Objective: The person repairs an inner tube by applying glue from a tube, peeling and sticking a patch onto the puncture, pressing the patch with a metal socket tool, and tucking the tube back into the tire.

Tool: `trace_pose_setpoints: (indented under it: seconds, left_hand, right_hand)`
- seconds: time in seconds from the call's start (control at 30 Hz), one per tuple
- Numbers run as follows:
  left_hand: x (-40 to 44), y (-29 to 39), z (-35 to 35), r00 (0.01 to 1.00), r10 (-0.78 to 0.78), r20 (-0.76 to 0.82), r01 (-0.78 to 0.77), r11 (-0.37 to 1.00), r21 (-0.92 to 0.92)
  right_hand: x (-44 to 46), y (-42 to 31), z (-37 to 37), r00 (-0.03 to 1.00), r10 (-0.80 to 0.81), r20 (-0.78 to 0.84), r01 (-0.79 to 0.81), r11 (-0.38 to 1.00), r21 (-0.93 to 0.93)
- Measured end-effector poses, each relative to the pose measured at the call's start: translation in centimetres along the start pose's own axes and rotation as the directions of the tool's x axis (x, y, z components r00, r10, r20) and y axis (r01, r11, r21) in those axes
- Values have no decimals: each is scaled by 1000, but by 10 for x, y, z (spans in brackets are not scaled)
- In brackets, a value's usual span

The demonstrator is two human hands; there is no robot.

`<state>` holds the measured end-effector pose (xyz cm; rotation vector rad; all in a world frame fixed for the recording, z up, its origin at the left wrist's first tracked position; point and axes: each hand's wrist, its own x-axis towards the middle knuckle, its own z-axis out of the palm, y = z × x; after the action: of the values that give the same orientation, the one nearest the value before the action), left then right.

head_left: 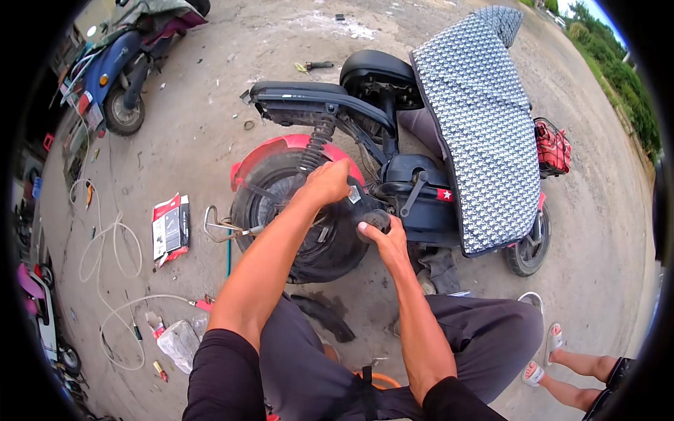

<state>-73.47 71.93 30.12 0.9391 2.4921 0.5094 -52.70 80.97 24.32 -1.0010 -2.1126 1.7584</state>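
Observation:
A scooter's rear wheel stands before me under a red fender. My left hand is closed at the lower end of the coil-spring shock absorber, beside the wheel hub; its fingertips are hidden, so what it grips does not show. Lower right, my right hand is wrapped round a dark round part at the wheel's right edge, thumb on top. Next to it is the black side cover with a crank arm. Left of the hub, a bent metal rod sticks out.
A patterned quilted cover drapes over the scooter's front. Left on the ground lie a red and white package, a pale hose and a plastic-wrapped bundle. A blue scooter stands far left. Another person's sandalled feet are at right.

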Motion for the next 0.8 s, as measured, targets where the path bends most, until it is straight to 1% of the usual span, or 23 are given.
trace_pose_setpoints:
  seconds: [0.03,0.07,0.13,0.17,0.2,0.23,0.27,0.3,0.37,0.4,0.43,0.5,0.57,0.67,0.77,0.8]
  left_hand:
    - [2,-2,1,997,-80,-8,81,994,69]
    - [6,-8,4,995,-90,45,87,994,67]
    - [15,-23,11,982,-108,152,100,993,63]
    - [17,-28,14,986,-72,151,67,997,37]
    - [19,-31,19,989,-57,138,57,998,10]
    - [17,-29,19,991,-43,128,45,999,-16]
    - [15,-28,19,993,-30,118,35,999,-41]
    - [15,-30,23,998,-13,67,18,997,-73]
    - [14,-35,29,999,15,-35,-20,991,-135]
    - [14,-38,30,1000,20,-15,-22,988,-153]
    - [10,-33,23,1000,26,4,-25,985,-171]
    - [9,-32,19,997,62,36,-54,979,-198]
    - [11,-36,20,991,116,59,-100,970,-222]
    - [12,-41,17,981,142,133,-108,966,-237]
    - [9,-46,15,971,142,191,-91,964,-251]
    - [10,-47,14,973,162,164,-117,960,-256]
  right_hand:
    - [-4,-3,3,999,-18,-27,16,997,-73]
    - [-6,-4,3,998,-37,-54,29,989,-147]
    - [-8,8,4,995,-79,-57,75,994,-74]
    - [-8,12,5,993,-100,-59,98,995,-36]
    - [-8,16,4,998,-54,-33,58,987,149]
    - [-11,9,4,1000,-11,-1,11,944,330]
    - [-12,5,5,999,25,38,-41,866,499]
    - [-8,8,7,1000,21,1,-18,819,573]
    - [-6,0,10,998,35,54,-63,694,717]
    - [-5,-4,11,996,35,78,-83,622,779]
    - [-3,-11,12,994,27,103,-99,589,802]
    - [2,-21,18,997,21,75,-72,609,790]
    - [3,-34,24,999,29,22,-36,641,767]
    - [15,-35,31,998,14,-63,33,728,684]
    - [19,-38,32,991,51,-121,45,736,676]
    - [18,-39,32,990,66,-125,34,747,664]
